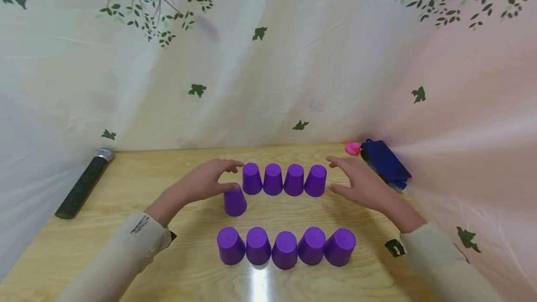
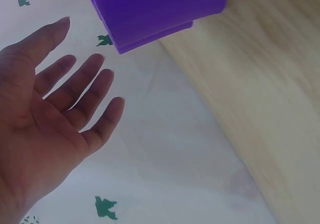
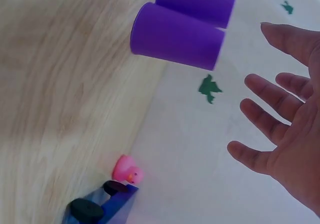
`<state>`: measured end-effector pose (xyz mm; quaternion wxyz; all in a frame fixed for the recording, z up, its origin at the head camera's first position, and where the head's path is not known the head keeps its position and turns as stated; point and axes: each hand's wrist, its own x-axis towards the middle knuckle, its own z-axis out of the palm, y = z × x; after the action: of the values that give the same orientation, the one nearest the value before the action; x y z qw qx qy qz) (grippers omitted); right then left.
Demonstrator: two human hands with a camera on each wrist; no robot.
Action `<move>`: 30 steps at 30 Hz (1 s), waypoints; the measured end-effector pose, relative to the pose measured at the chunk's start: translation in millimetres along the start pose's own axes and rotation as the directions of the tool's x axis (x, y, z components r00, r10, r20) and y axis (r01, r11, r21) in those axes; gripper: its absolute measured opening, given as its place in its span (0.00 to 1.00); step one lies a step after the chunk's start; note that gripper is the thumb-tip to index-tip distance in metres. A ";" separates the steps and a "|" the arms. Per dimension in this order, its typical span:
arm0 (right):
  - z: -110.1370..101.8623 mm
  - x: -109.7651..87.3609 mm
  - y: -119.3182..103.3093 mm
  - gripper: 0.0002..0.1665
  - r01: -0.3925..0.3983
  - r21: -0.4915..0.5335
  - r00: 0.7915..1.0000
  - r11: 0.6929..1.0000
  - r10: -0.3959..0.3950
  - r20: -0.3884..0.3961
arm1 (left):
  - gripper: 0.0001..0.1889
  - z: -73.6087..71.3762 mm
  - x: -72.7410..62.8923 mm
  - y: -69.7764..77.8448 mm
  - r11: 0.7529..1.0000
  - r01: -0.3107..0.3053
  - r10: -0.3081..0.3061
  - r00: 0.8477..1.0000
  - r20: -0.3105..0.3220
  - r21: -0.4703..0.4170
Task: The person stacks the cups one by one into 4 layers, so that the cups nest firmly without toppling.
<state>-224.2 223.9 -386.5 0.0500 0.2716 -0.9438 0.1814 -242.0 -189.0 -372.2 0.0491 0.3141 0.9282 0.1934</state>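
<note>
Several purple cups stand upside down in two rows on the wooden table. My left hand (image 1: 208, 180) is at the left end of the back row, fingers spread and relaxed. Its thumb overlaps the top of a single cup (image 1: 235, 202) set slightly forward of that row. In the left wrist view, a gap shows between the left hand (image 2: 55, 108) and the purple cups (image 2: 160, 13). Beside the rightmost back cup (image 1: 315, 181), my right hand (image 1: 361, 183) has its fingers apart and holds nothing. The front row, with its middle cup (image 1: 285, 250), stands nearer me.
A black microphone (image 1: 84, 185) with a silver head lies at the left of the table (image 1: 180, 264). At the back right are a pink rubber duck (image 1: 352, 148) and a dark blue toy-like object (image 1: 386, 162) with black wheels. A leaf-patterned curtain (image 1: 235, 59) hangs behind.
</note>
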 end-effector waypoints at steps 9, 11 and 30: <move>-6.3 -52.6 -20.7 0.36 -0.028 0.106 0.995 0.994 0.018 0.095 | 0.35 13.2 -21.5 -7.8 0.998 0.051 -0.050 0.998 0.022 -0.039; -4.0 -60.8 -24.5 0.37 -0.049 0.155 0.990 0.987 0.027 0.141 | 0.35 17.6 -23.1 -8.9 0.998 0.049 -0.049 0.999 0.016 -0.049; 5.5 -94.0 -37.7 0.46 -0.018 0.125 0.973 0.992 -0.011 0.231 | 0.33 33.7 -36.2 -1.3 0.999 0.034 -0.035 0.999 -0.040 -0.035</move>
<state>-124.6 238.7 -397.9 -0.0779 0.2917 -0.9304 0.2079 -206.6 -200.6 -404.9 0.0390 0.2932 0.9308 0.2150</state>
